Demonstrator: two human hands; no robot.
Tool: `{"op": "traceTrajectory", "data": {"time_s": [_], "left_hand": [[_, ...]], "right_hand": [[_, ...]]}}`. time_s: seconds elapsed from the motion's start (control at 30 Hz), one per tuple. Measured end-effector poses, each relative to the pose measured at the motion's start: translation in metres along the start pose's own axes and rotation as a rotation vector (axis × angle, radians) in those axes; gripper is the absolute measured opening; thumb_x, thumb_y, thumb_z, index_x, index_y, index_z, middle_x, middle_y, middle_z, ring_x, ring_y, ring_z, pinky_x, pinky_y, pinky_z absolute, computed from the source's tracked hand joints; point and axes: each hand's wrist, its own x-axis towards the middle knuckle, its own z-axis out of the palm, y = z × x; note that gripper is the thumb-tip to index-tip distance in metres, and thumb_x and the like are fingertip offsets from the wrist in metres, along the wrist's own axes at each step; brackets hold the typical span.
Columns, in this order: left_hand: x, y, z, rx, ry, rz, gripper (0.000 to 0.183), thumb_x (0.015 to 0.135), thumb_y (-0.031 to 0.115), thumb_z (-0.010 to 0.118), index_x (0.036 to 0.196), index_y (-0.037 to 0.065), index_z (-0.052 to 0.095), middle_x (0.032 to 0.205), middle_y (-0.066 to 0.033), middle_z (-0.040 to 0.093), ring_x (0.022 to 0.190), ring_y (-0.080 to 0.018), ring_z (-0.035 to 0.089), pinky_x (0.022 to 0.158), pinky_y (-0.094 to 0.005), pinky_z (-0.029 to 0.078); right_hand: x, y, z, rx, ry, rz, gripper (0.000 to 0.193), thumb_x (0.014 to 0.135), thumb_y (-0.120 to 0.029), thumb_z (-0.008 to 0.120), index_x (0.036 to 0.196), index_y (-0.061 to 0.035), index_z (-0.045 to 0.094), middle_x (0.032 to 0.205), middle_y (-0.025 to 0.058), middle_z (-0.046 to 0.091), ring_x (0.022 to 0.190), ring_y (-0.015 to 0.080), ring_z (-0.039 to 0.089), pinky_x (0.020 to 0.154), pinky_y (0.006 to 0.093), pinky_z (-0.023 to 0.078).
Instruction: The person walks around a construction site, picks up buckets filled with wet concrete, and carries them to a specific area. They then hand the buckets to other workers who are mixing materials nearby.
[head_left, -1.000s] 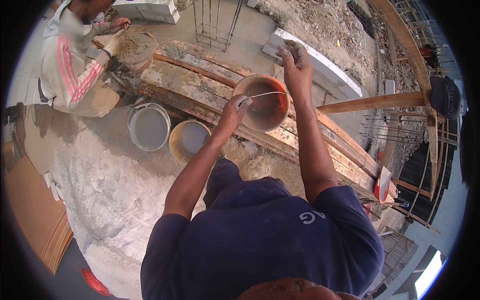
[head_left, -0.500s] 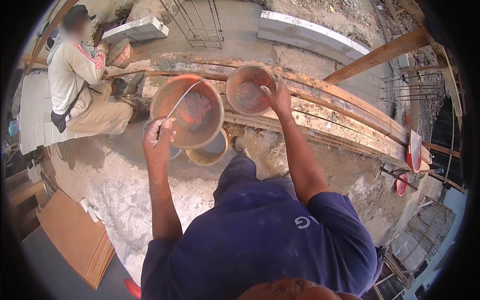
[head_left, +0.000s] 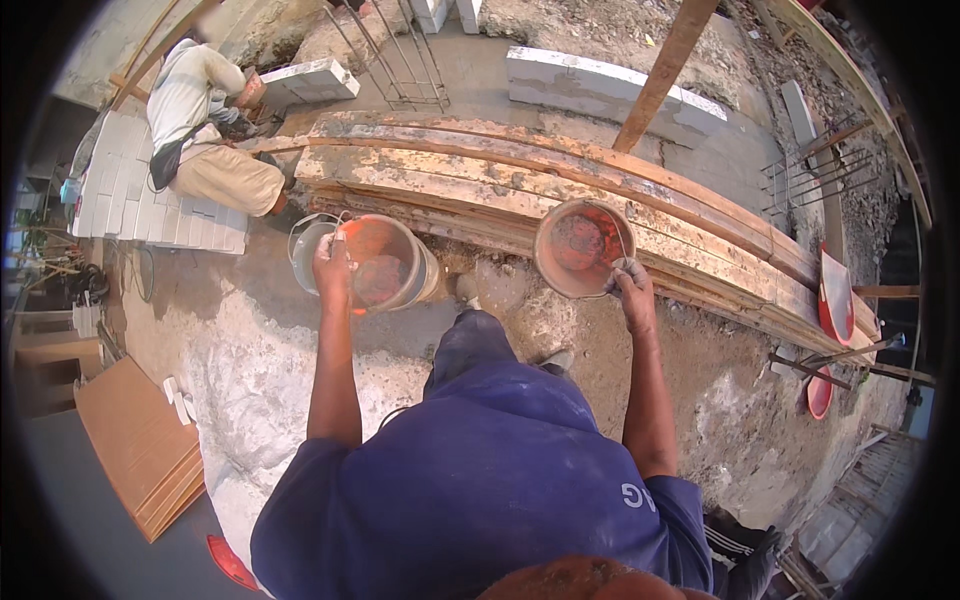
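My left hand is closed at the near-left rim of an orange-stained bucket, where its wire handle seems to be; the exact grip is partly hidden. This bucket tilts, its mouth toward me, and dried mortar coats its inside. Right behind it show a pale bucket and the edge of a yellowish bucket. On the right, my right hand grips the wire handle of a second mortar-stained bucket, which hangs by the stacked planks with its open top facing me.
Long wooden planks lie stacked across the front. A co-worker bends at the far left beside pale blocks. Rebar stands beyond the planks. Red-and-white shovel-like pieces lie right; brown boards lie left.
My hands have moved apart, the right bucket swinging right and toward me. The left bucket has gone lower, in front of the other buckets. The co-worker has leaned forward.
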Motion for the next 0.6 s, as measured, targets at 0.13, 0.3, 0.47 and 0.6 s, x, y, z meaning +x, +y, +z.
{"op": "traceTrajectory", "data": {"time_s": [0.13, 0.3, 0.47, 0.6], "left_hand": [[-0.040, -0.044, 0.063, -0.006, -0.191, -0.118, 0.020, 0.098, 0.027, 0.053, 0.090, 0.009, 0.055, 0.060, 0.0045, 0.041, 0.047, -0.0050, 0.039, 0.043, -0.0221, 0.039], [-0.097, -0.085, 0.194, 0.114, -0.522, -0.245, 0.026, 0.097, 0.033, 0.052, 0.090, 0.008, 0.052, 0.061, 0.0002, 0.043, 0.045, -0.0104, 0.041, 0.041, -0.0266, 0.041], [-0.162, -0.135, 0.314, 0.302, -0.938, -0.274, 0.027, 0.097, 0.032, 0.049, 0.090, 0.006, 0.052, 0.064, -0.0023, 0.047, 0.051, -0.0125, 0.047, 0.046, -0.0272, 0.044], [-0.216, -0.146, 0.409, 0.415, -1.213, 0.053, 0.026, 0.097, 0.034, 0.048, 0.091, 0.010, 0.055, 0.063, 0.0011, 0.048, 0.053, -0.0119, 0.048, 0.048, -0.0240, 0.039]], "right_hand": [[-0.132, 0.065, -0.122, -0.249, 0.279, 0.236, 0.032, 0.095, -0.034, 0.052, 0.086, -0.0042, 0.058, 0.078, 0.0043, 0.062, 0.073, 0.0124, 0.058, 0.068, 0.0289, 0.048], [-0.323, 0.198, -0.208, -0.409, 0.951, 0.517, 0.042, 0.093, -0.041, 0.050, 0.092, -0.0012, 0.062, 0.085, 0.0168, 0.067, 0.081, 0.0267, 0.065, 0.076, 0.0390, 0.049], [-0.504, 0.256, -0.176, -0.337, 1.463, 0.779, 0.040, 0.092, -0.038, 0.049, 0.096, -0.0007, 0.064, 0.091, 0.0231, 0.067, 0.083, 0.0353, 0.066, 0.077, 0.0446, 0.048], [-0.615, 0.264, -0.122, 0.211, 1.922, 0.716, 0.034, 0.093, -0.031, 0.051, 0.090, 0.0007, 0.064, 0.081, 0.0176, 0.068, 0.072, 0.0251, 0.067, 0.071, 0.0401, 0.050]]}}
